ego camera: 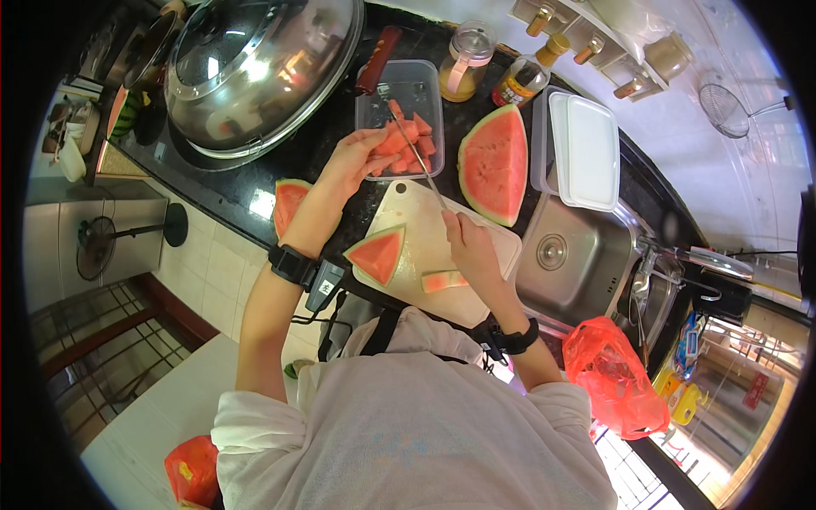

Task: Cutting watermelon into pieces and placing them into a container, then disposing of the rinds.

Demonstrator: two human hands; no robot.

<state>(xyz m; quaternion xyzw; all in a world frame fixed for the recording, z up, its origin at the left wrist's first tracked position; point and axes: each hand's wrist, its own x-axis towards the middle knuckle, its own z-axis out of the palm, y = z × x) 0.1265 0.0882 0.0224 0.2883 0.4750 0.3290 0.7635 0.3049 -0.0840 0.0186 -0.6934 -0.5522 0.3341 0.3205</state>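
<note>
My right hand [472, 252] grips a knife [417, 153] by its handle, the narrow blade slanting over a clear plastic container [382, 76]. Cut watermelon chunks [424, 150] lie in the near part of that container. My left hand [350, 162] is at the container's left rim, with watermelon flesh [389, 145] between thumb and fingers beside the blade. Below it, a white cutting board [433, 248] carries a watermelon wedge [380, 255] and a strip of rind [443, 280]. A large watermelon piece [494, 162] stands right of the container; another watermelon piece [292, 201] is partly behind my left forearm.
A domed metal lid [255, 76] takes up the counter's left. Behind the container are a dark red handle [380, 57], a glass jar [465, 64] and a sauce bottle [523, 76]. White lids [590, 150] stand beside the steel sink [574, 255]; a red plastic bag [612, 376] is nearer me.
</note>
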